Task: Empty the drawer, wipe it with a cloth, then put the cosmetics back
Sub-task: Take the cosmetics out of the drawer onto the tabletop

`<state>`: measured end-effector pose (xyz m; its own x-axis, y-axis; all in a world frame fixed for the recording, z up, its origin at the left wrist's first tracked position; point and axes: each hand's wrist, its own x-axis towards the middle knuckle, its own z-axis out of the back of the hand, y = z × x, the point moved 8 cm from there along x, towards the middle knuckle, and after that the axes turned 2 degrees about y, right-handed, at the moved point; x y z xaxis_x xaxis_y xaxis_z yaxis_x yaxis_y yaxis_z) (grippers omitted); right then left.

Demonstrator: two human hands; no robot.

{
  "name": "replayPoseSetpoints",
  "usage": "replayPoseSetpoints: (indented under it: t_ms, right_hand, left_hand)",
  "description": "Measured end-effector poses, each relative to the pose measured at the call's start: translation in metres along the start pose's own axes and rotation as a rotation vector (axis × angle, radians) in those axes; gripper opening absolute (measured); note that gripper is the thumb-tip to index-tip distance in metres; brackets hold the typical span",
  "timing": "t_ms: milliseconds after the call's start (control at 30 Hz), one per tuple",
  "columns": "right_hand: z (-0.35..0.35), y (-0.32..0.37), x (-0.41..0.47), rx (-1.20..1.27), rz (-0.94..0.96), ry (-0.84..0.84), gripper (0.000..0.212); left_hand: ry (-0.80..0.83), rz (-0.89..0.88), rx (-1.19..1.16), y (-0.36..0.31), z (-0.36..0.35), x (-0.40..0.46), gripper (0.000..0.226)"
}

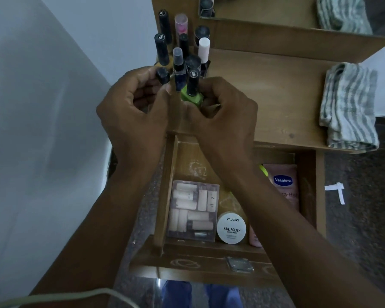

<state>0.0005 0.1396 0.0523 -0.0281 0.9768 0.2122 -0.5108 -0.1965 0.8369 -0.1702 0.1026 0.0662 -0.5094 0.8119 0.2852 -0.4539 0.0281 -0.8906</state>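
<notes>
Drawer [307,196] hangs pulled out at lower centre of the frame, below the wooden shelf [265,90], and by my reading the emptying is only partly done. Inside it lie a clear box [192,211] of pale tubes at its left, a round white tin [231,227] of nail polish wipes just beside that, a pink Vaseline tube [282,185] at the right and a second pink item, mostly hidden under the right forearm. Bare, dusty floor shows at the drawer's far end. Bottles [182,41] stand clustered at upper centre on the shelf. The left hand [133,112] pinches a small dark-capped bottle; the right hand [222,116] is curled around a green bottle [191,97], though whether it rests on the shelf is hard to tell. The striped cloth [349,107] lies folded at right on the shelf, so wiping and restocking look still ahead.
</notes>
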Motion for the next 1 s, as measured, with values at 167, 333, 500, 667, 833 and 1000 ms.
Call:
replayPoseSetpoints:
  t_ms: [167,333,500,667,833,1000]
  right_hand:
    - [-0.006,0.005,0.0,-0.105,0.072,-0.047,0.033]
    - [-0.007,0.009,0.002,-0.143,0.105,-0.061,0.033]
    - [-0.003,0.005,0.002,-0.141,0.097,-0.017,0.039]
    - [0.016,0.0,-0.005,-0.112,0.083,0.03,0.04]
    - [0.049,0.0,-0.018,-0.114,0.08,0.006,0.031]
    - [0.088,0.001,-0.038,-0.152,0.015,-0.1,0.012]
  left_hand:
    - [0.009,-0.028,0.018,0.002,-0.001,0.001,0.026]
    - [0.021,-0.034,0.02,0.003,-0.002,0.002,0.027]
    - [0.034,-0.034,0.017,0.006,-0.002,0.002,0.026]
    - [0.041,-0.016,0.026,0.008,-0.002,-0.001,0.028]
    - [0.058,-0.003,0.012,0.007,-0.003,-0.005,0.033]
    - [-0.088,-0.015,0.036,0.001,0.022,-0.025,0.031]
